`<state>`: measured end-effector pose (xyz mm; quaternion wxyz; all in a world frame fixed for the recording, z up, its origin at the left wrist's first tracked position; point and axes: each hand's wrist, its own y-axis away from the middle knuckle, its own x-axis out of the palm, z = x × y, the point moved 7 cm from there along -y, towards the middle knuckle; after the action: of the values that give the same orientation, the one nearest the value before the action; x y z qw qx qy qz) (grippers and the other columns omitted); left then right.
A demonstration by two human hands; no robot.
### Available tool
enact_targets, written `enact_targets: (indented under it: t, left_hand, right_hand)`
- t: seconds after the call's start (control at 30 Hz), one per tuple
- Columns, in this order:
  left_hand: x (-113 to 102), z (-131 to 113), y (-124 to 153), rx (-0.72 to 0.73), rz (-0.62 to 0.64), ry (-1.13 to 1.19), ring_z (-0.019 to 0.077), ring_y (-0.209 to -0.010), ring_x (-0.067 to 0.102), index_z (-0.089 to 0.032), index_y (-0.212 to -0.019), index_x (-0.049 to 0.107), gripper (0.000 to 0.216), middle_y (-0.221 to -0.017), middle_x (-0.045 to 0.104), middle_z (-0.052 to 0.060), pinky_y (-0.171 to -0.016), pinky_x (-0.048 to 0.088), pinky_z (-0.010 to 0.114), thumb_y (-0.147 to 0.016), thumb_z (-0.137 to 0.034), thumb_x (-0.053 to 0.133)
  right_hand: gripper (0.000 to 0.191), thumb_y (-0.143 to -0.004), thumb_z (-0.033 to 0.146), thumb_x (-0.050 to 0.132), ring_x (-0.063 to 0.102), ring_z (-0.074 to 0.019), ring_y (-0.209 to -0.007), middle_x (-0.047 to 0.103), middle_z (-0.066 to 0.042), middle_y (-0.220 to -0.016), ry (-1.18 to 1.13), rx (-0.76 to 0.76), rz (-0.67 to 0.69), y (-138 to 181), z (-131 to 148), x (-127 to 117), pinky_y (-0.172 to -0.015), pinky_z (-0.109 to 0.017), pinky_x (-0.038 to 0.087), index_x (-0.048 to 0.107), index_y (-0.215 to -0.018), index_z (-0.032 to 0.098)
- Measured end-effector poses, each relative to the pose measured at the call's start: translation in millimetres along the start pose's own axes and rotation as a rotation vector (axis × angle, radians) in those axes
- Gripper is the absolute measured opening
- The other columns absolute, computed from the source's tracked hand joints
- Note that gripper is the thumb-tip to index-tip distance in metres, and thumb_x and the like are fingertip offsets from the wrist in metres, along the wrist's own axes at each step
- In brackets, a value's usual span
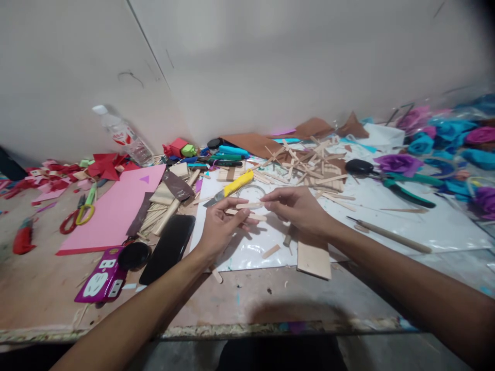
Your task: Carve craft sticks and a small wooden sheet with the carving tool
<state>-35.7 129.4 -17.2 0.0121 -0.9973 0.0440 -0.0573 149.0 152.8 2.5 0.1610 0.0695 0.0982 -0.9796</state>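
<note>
Tabletop — sides cropped, held stick part-hidden

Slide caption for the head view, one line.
Left hand holds thin wooden sticks, right hand at one's tip, over a white sheet near a yellow cutter.

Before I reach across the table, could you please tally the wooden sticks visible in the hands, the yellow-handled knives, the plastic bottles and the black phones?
Held wooden sticks: 2
Yellow-handled knife: 1
Plastic bottle: 1
Black phone: 1
Total: 5
</note>
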Motion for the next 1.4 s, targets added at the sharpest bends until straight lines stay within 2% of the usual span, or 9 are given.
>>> enact_targets:
  t: [0.17,0.23,0.37,0.63,0.77,0.93,1.17,1.3,1.4]
  left_hand:
    - [-0.9,-0.1,1.1,-0.017,-0.029,0.028,0.0253,-0.085,0.082,-0.015,-0.109,0.071,0.039,-0.091,0.078,0.007,-0.063,0.065,0.024,-0.079,-0.034,0.089]
    - [-2.6,-0.9,1.5,-0.016,-0.056,0.051,0.0269,-0.091,0.082,-0.014,-0.111,0.071,0.042,-0.086,0.076,0.005,-0.066,0.066,0.025,-0.078,-0.032,0.090]
    - [-5.9,-4.0,2.7,-0.005,-0.110,0.096,0.0282,-0.095,0.081,-0.016,-0.105,0.067,0.039,-0.075,0.071,-0.001,-0.068,0.066,0.024,-0.076,-0.029,0.091]
    - [-4.2,-5.7,6.6,-0.023,-0.131,0.168,0.0267,-0.100,0.081,-0.018,-0.106,0.062,0.039,-0.077,0.072,-0.003,-0.073,0.066,0.022,-0.079,-0.028,0.088]
    - [-4.1,-2.7,8.5,-0.032,-0.148,0.173,0.0250,-0.097,0.081,-0.018,-0.105,0.062,0.038,-0.079,0.073,-0.001,-0.076,0.066,0.023,-0.079,-0.029,0.088]
    - [-0.3,-1.4,12.2,-0.023,-0.144,0.160,0.0216,-0.092,0.081,-0.017,-0.103,0.063,0.038,-0.077,0.072,-0.002,-0.078,0.066,0.024,-0.078,-0.027,0.089]
    - [4.7,0.2,13.6,-0.030,-0.114,0.140,0.0162,-0.080,0.078,-0.019,-0.098,0.058,0.040,-0.084,0.077,0.001,-0.075,0.064,0.025,-0.076,-0.027,0.091]
    - [4.1,2.4,13.1,-0.045,-0.092,0.139,0.0140,-0.084,0.077,-0.021,-0.094,0.053,0.041,-0.089,0.081,0.001,-0.079,0.061,0.024,-0.077,-0.023,0.090]
    - [5.2,4.2,13.2,-0.077,-0.073,0.168,0.0162,-0.087,0.077,-0.022,-0.096,0.051,0.046,-0.093,0.082,0.002,-0.084,0.061,0.030,-0.074,-0.021,0.091]
  right_hand:
    - [0.017,-0.087,0.031,0.074,0.052,-0.0111,-0.061,0.070,-0.002,-0.076,0.032,-0.037,-0.042,-0.1,3.8,-2.5,-0.055,-0.026,0.040,0.080,-0.093,0.016]
    - [0.016,-0.087,0.032,0.074,0.055,-0.0120,-0.064,0.072,-0.004,-0.081,0.033,-0.047,-0.069,0.4,5.3,-4.1,-0.056,-0.027,0.042,0.078,-0.091,0.016]
    - [0.015,-0.087,0.032,0.074,0.056,-0.0109,-0.057,0.070,-0.002,-0.075,0.010,-0.056,-0.107,2.6,8.0,-5.3,-0.054,-0.027,0.045,0.073,-0.089,0.016]
    - [0.018,-0.086,0.032,0.078,0.060,-0.0110,-0.056,0.068,-0.001,-0.069,-0.069,-0.064,-0.113,8.6,9.4,2.0,-0.054,-0.026,0.050,0.070,-0.080,0.016]
    - [0.018,-0.086,0.032,0.078,0.062,-0.0118,-0.062,0.071,-0.004,-0.080,-0.096,-0.064,-0.083,10.5,5.3,8.3,-0.055,-0.026,0.052,0.072,-0.082,0.016]
    - [0.016,-0.089,0.031,0.075,0.064,-0.0145,-0.069,0.072,-0.006,-0.084,-0.084,-0.103,-0.020,13.1,2.7,17.9,-0.058,-0.028,0.054,0.073,-0.084,0.016]
    - [0.010,-0.091,0.022,0.072,0.069,-0.0186,-0.084,0.075,-0.005,-0.089,0.078,-0.269,0.013,16.3,14.7,18.3,-0.075,-0.033,0.052,0.073,-0.081,0.020]
    - [0.012,-0.091,0.017,0.069,0.069,-0.0177,-0.082,0.075,-0.004,-0.090,0.149,-0.349,0.015,17.5,20.5,18.2,-0.074,-0.033,0.051,0.072,-0.081,0.021]
    - [0.012,-0.091,0.016,0.067,0.069,-0.0185,-0.083,0.075,-0.005,-0.090,0.184,-0.367,-0.013,17.2,21.8,16.8,-0.075,-0.034,0.052,0.071,-0.081,0.021]
